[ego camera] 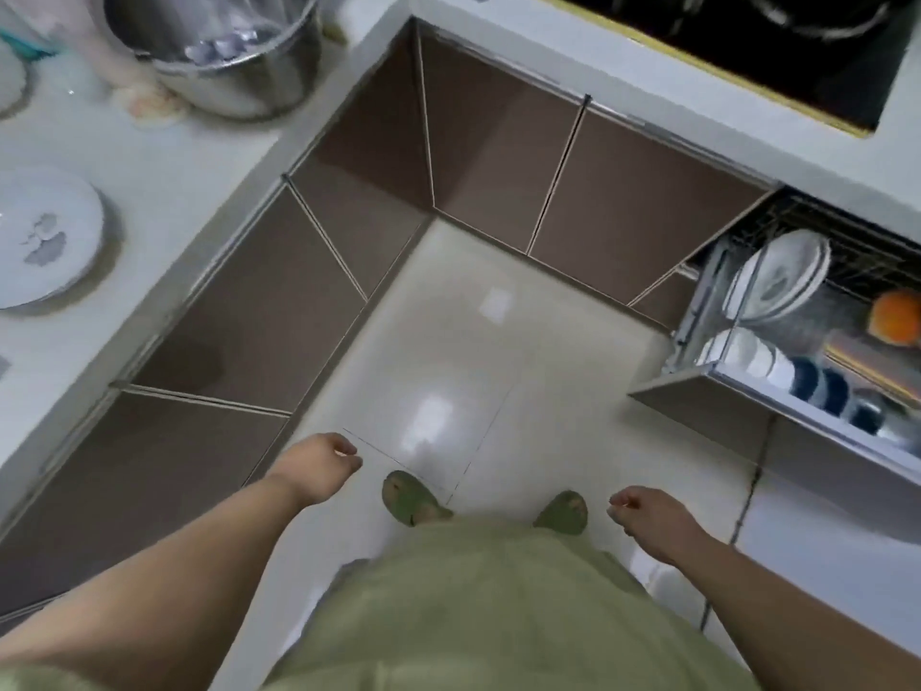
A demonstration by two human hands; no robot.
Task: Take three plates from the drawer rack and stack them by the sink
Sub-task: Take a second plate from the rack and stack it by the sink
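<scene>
A white plate [42, 236] lay on the desk [164, 187] at the far left, with a steel pot [219, 47] behind it. The left hand [321, 468] hung over the floor [448, 341], fingers loosely curled, holding nothing. The right hand [648, 518] did likewise. At the right, the drawer rack [707, 311] stood pulled out, with upright plates [785, 274] and bowls [777, 371] inside.
</scene>
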